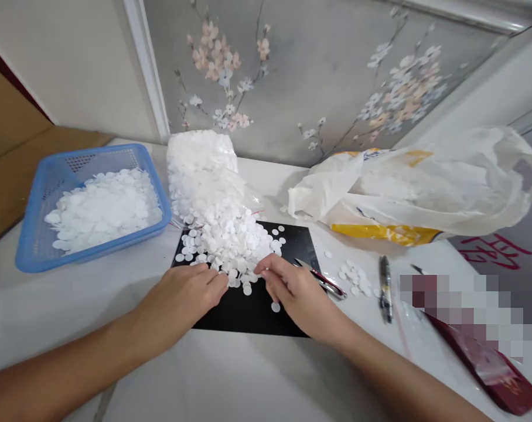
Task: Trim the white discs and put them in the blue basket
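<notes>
A heap of small white round discs point(231, 240) spills from a clear plastic bag point(202, 158) onto a black mat point(248, 313). At the heap's near left edge is my left hand point(189, 290), its fingers curled together and the fingertips hidden from view. My right hand point(295, 290) is closed in a pinch at the near right edge of the same heap. Whatever lies between its fingertips is too small to make out. One loose disc point(275, 306) rests on the mat beside my right hand. Thread snips point(325, 281) lie just beyond that hand, across the mat's right edge.
A blue basket point(26, 234) holding many white discs stands at the left. To the right are a small group of discs point(356, 276), a pen point(385, 287), a white and yellow plastic bag point(393, 193) and a dark red item point(498, 375). A flowered panel point(283, 88) rises behind.
</notes>
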`<control>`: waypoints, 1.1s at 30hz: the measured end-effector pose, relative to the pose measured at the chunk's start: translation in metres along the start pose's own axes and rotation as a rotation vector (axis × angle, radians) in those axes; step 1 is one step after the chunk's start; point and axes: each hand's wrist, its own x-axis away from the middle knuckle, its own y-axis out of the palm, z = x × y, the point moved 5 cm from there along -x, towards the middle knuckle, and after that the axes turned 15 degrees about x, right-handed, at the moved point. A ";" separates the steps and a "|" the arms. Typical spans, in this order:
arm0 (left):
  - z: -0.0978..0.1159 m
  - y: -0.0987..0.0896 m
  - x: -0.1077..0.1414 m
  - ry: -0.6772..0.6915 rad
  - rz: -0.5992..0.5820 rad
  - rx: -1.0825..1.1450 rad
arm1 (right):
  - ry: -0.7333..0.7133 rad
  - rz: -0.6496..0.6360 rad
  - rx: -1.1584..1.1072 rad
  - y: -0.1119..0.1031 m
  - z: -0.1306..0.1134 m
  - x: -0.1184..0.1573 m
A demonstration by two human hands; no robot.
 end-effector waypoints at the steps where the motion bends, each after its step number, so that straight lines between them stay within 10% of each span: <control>1: -0.003 -0.002 -0.001 -0.053 0.013 0.079 | 0.010 0.008 -0.036 -0.002 0.000 0.000; 9: -0.030 -0.006 -0.005 -0.556 0.021 1.195 | -0.024 -0.006 0.167 0.010 -0.011 -0.003; 16: -0.026 -0.013 -0.006 -0.576 0.035 1.536 | 0.019 -0.141 -0.244 0.001 -0.005 -0.001; 21: -0.025 -0.015 -0.006 -0.514 0.000 1.166 | 0.087 -0.367 -0.702 -0.012 0.012 0.002; 26: -0.016 -0.007 0.000 -0.391 -0.115 0.360 | 0.027 -0.338 -0.290 -0.020 0.021 0.002; 33: -0.010 0.005 -0.004 -0.339 -0.121 0.122 | -0.058 -0.262 0.098 -0.013 0.006 0.003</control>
